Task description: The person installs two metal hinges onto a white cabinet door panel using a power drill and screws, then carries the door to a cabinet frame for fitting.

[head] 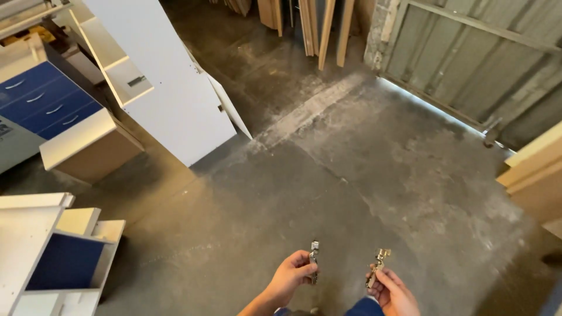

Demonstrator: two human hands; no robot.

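Note:
My left hand point(291, 276) grips a small metal cabinet hinge point(314, 257) that points up from my fingers. A second metal hinge point(379, 263), slightly tilted, is held in my right hand point(393, 292). Both hands are low in the head view, close together over the bare concrete floor point(351, 175), about a hand's width apart. The lower parts of both hinges are hidden inside my fists.
A large white cabinet panel point(170, 88) leans at the upper left. A blue-drawered cabinet point(47, 102) stands at the far left. A white and blue cabinet carcass point(52, 251) lies at the lower left. Wooden boards point(328, 29) lean at the back; a corrugated metal gate point(480, 52) is at upper right.

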